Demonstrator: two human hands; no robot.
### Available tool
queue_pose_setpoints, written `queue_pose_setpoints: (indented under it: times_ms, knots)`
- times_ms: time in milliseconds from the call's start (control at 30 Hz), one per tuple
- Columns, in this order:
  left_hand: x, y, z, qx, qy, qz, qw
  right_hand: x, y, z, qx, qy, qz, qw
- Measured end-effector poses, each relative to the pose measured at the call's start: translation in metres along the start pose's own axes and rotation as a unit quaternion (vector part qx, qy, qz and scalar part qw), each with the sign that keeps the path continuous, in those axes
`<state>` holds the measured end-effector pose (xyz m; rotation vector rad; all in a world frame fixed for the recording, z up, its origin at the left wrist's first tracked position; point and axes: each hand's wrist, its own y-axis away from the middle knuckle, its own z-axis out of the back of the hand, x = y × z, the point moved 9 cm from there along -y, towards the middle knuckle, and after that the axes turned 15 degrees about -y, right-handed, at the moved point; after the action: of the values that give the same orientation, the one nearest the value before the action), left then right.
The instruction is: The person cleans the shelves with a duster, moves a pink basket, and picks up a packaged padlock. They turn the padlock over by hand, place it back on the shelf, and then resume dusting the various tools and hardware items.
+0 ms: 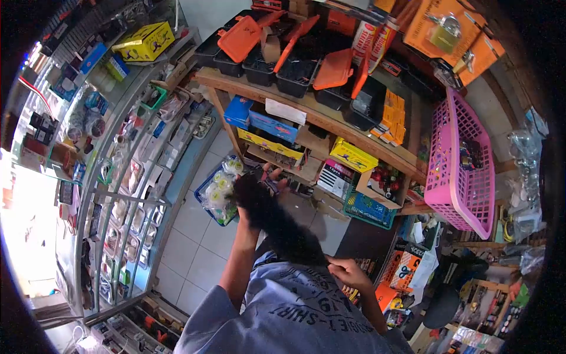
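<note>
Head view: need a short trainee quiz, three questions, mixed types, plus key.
1. Which hand is at the lower-right end of the black fluffy duster?
2. True or false: orange lids stand open on the black bins along the shelf top.
3. What colour is the large perforated basket at right?
A) green
B) pink
C) white

Key:
1. The right hand.
2. True.
3. B.

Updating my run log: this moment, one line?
black fluffy item: blurred; left hand: at far end; right hand: holds near end
</note>
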<state>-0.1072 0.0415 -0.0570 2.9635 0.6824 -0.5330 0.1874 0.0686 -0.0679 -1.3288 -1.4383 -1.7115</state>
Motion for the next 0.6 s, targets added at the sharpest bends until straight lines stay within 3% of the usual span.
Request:
queue_pose_setpoints:
  times_ms: [33, 67, 100, 133, 200, 267, 333, 400, 433, 467, 533, 600]
  knots:
    - [-0.005, 0.002, 0.001, -0.013, 0.005, 0.001, 1.000, -0.004, -0.002, 0.001, 0.002, 0.003, -0.003, 1.000]
    - [-0.008, 0.004, 0.003, -0.028, 0.011, 0.002, 1.000, -0.012, -0.003, 0.014, -0.063, -0.028, -0.008, 0.998]
    - [-0.010, 0.005, 0.015, -0.106, 0.016, 0.001, 0.994, -0.017, -0.001, 0.025, -0.129, -0.059, -0.015, 0.990]
    - [-0.011, 0.007, 0.025, -0.185, 0.022, 0.001, 0.982, -0.015, -0.003, 0.022, -0.127, -0.057, -0.020, 0.990]
    - [-0.012, 0.007, 0.035, -0.188, 0.003, 0.005, 0.982, 0.005, -0.009, 0.001, -0.041, -0.017, 0.026, 0.999]
    - [-0.018, 0.000, 0.010, -0.001, -0.030, -0.015, 0.999, 0.021, -0.013, -0.009, -0.022, 0.039, 0.038, 0.998]
    - [-0.020, 0.002, 0.016, -0.042, 0.016, 0.007, 0.999, 0.015, -0.012, 0.005, -0.154, -0.091, -0.023, 0.984]
    - [-0.020, 0.007, 0.037, -0.219, 0.041, 0.027, 0.974, 0.012, -0.013, 0.005, -0.143, -0.081, -0.016, 0.986]
    - [-0.025, -0.002, 0.029, -0.131, 0.033, -0.004, 0.991, 0.010, -0.016, -0.003, -0.088, -0.037, -0.052, 0.994]
    - [-0.020, -0.002, 0.021, -0.053, 0.026, 0.020, 0.998, 0.007, -0.017, -0.012, -0.032, 0.006, -0.089, 0.995]
    - [-0.023, -0.003, 0.021, -0.025, 0.033, 0.025, 0.999, 0.002, -0.015, -0.010, -0.070, 0.017, -0.060, 0.996]
    - [-0.027, 0.005, 0.039, -0.173, 0.066, 0.040, 0.982, 0.003, -0.014, -0.010, -0.156, -0.114, -0.079, 0.978]
